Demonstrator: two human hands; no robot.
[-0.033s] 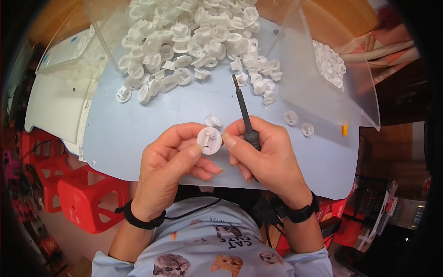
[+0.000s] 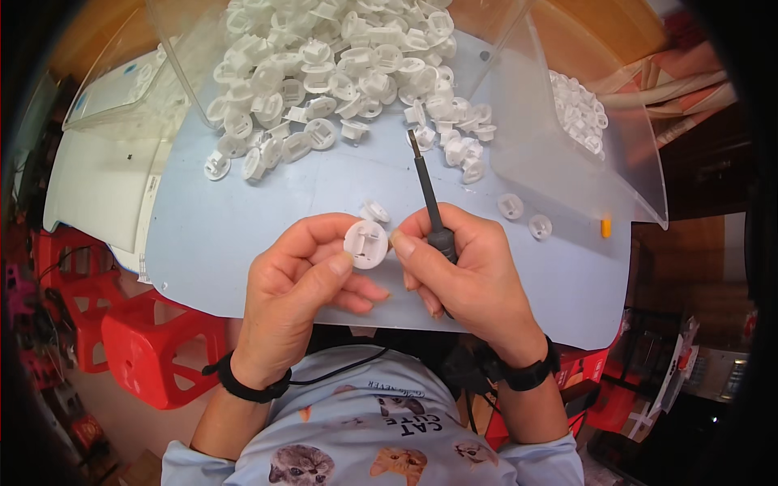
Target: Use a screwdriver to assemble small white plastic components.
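Two hands' fingers pinch: left hand [image 2: 304, 279] white disc [image 2: 366, 244], right hand [image 2: 466, 271] tip-hidden black screwdriver [image 2: 428, 197].

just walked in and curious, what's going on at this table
A person sits at a pale blue table. The left hand pinches a round white plastic cap, and the right hand holds a dark screwdriver, tip pointing away. A big pile of white caps lies ahead, with a clear bin to the right.

White cap [image 2: 366, 244]; white parts heap [image 2: 340, 73] far; black tool [image 2: 429, 202]; pale blue table [image 2: 243, 211]; red stools [image 2: 154, 340] near left; black wristbands [image 2: 243, 387]; light blue shirt [image 2: 365, 437] with cat pattern; small orange piece [image 2: 605, 228] right.
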